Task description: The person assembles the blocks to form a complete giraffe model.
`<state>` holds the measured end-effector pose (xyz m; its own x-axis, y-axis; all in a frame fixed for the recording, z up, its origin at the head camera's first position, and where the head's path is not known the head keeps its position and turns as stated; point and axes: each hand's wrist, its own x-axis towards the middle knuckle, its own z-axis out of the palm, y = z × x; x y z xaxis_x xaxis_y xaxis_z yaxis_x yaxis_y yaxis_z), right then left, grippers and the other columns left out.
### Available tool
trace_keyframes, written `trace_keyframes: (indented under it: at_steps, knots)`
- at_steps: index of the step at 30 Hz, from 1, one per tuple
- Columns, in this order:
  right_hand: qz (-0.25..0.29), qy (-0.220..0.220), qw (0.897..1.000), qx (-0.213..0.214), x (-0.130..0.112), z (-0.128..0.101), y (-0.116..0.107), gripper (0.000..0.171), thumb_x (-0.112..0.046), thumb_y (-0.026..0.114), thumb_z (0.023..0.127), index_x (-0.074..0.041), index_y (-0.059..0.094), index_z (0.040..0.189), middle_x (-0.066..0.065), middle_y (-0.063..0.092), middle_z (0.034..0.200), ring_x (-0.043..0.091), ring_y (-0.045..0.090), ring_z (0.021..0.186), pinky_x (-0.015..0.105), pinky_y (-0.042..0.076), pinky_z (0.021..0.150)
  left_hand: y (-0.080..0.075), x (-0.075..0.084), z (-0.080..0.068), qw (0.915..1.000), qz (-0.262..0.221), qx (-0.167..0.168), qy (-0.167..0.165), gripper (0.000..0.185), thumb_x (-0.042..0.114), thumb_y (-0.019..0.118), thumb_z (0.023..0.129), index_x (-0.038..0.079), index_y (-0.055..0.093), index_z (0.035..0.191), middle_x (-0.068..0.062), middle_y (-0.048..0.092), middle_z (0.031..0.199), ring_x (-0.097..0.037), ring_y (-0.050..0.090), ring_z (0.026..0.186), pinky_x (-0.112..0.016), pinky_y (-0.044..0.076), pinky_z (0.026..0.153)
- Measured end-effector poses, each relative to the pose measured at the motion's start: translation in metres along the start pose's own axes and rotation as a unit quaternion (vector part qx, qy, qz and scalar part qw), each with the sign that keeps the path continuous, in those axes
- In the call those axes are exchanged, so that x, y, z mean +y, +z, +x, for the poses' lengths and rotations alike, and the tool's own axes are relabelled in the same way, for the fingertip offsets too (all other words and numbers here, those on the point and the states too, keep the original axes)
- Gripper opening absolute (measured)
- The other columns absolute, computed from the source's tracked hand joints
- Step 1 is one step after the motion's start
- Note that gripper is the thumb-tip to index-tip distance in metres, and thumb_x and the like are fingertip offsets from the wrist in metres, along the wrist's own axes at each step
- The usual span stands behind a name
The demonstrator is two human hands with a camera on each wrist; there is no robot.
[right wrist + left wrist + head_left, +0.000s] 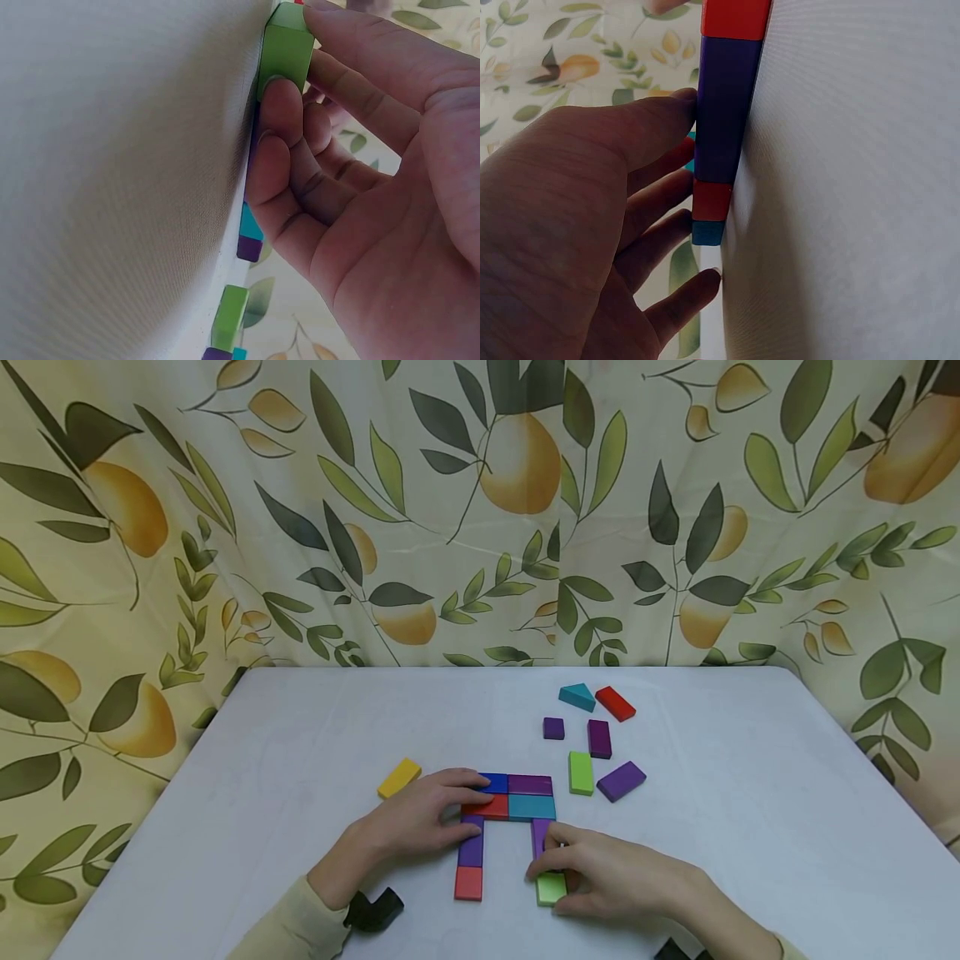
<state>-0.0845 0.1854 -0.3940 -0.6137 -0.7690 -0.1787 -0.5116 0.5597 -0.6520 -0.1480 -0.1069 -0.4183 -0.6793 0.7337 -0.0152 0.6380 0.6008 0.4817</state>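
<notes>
A flat figure of coloured blocks lies near the table's front edge: blue (492,782), purple (530,784), red (487,807) and teal (532,807) on top, with two legs below. My left hand (450,810) lies flat with straight fingers against the figure's left side, thumb at the purple leg block (724,112). My right hand (558,868) pinches the light green block (551,888) (286,49) at the foot of the right leg, below a purple block (540,835) that it partly hides.
Loose blocks lie on the white table (750,793): a yellow one (399,777) to the left and, to the back right, teal (577,696), red (615,703), green (581,772) and several purple ones (621,781). A leaf-print curtain (480,510) hangs behind.
</notes>
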Motion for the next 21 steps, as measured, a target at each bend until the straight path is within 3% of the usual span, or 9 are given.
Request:
trace_keyframes:
  at_steps: [11,21]
  knots:
    - [0.024,0.006,1.000,0.006,-0.001,-0.002,-0.004,0.032,-0.040,0.071,0.095,-0.034,0.068,0.126,-0.014,0.051,0.107,0.002,0.054,0.092,0.020,0.050,0.076,0.000,0.000,0.000,1.0000,0.002,-0.001,-0.003,0.044,0.034,0.070,0.096,0.022,0.065,0.138,0.006,0.050,0.148,-0.016,0.040,0.141,-0.038,0.041,0.110]
    - [0.013,0.023,0.998,0.061,0.009,-0.004,-0.016,0.036,-0.040,0.070,0.096,-0.030,0.067,0.130,-0.012,0.053,0.105,0.006,0.054,0.089,0.021,0.050,0.074,0.001,-0.001,0.000,1.0000,0.004,0.001,0.002,0.043,0.034,0.070,0.096,0.021,0.065,0.138,0.006,0.051,0.148,-0.016,0.041,0.140,-0.038,0.041,0.110]
